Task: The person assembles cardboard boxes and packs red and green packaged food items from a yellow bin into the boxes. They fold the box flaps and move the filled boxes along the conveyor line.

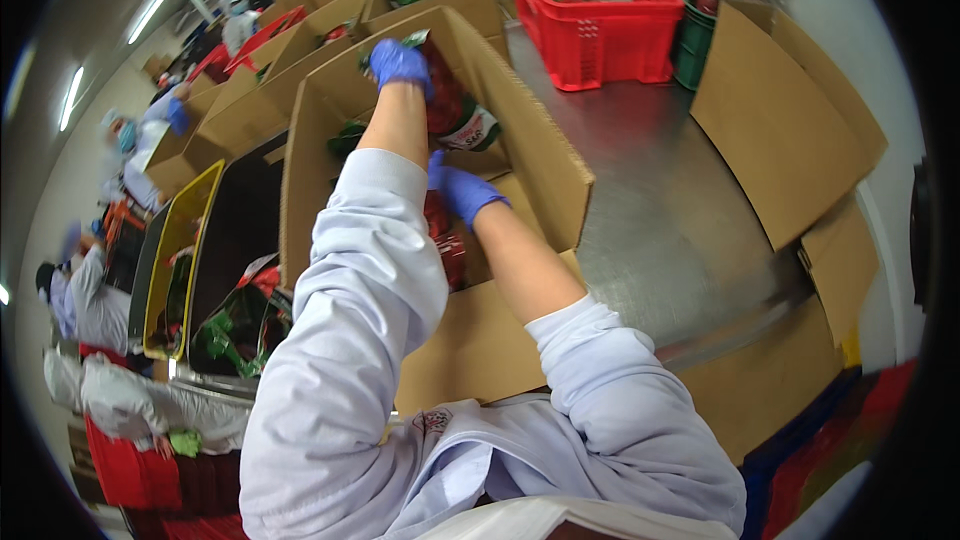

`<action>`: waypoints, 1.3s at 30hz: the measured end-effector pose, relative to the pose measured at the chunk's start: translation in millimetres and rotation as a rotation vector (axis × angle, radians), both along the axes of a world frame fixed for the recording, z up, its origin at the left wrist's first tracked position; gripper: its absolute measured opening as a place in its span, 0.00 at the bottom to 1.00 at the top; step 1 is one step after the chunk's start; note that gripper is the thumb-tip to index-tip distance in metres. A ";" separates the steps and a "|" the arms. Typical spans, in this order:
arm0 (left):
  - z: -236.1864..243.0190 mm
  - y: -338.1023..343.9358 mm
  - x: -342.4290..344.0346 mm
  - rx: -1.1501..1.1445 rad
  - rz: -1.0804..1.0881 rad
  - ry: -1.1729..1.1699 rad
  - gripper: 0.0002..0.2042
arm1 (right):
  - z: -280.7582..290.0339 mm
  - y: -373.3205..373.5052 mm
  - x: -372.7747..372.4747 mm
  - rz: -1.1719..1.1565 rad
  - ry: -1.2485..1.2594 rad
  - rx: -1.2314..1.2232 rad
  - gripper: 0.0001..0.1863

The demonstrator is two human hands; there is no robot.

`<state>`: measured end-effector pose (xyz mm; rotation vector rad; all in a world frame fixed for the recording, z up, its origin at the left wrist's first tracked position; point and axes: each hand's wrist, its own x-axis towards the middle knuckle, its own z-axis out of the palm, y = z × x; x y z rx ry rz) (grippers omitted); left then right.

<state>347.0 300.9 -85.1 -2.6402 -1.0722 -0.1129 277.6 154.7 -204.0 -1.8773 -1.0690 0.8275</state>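
Note:
A tall cardboard box [545,165] stands in front of me with its flaps up. In its far part my left hand [400,65], in a blue glove, is closed on the upper end of a red and green pouch [455,100] with a white label patch. Nearer to me, my right hand [468,192], also gloved, reaches into the box just below that pouch. Its visible fingers are stretched out; my left sleeve hides part of them. Another red pouch [450,255] lies below the right hand. Something green [345,138] shows inside at the left.
A red crate [600,35] of pouches stands on the metal table [650,190], beside a green bin [692,50]. An open carton [780,120] is at the right. More cartons [430,0] line the far left, near a yellow crate [185,260] and several co-workers.

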 end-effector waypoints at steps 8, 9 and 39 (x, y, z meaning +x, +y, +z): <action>-73.7 -18.1 20.3 -0.498 -0.490 -0.683 0.19 | -5.2 -9.8 1.9 0.009 -0.197 -0.058 0.61; -59.4 -10.8 15.4 -0.219 -0.608 -0.627 0.19 | -3.7 -8.3 2.4 0.013 -0.197 -0.057 0.61; -88.9 32.7 -583.4 -0.333 -0.005 -1.368 0.07 | 18.6 -17.9 -2.6 -0.057 0.747 0.176 0.29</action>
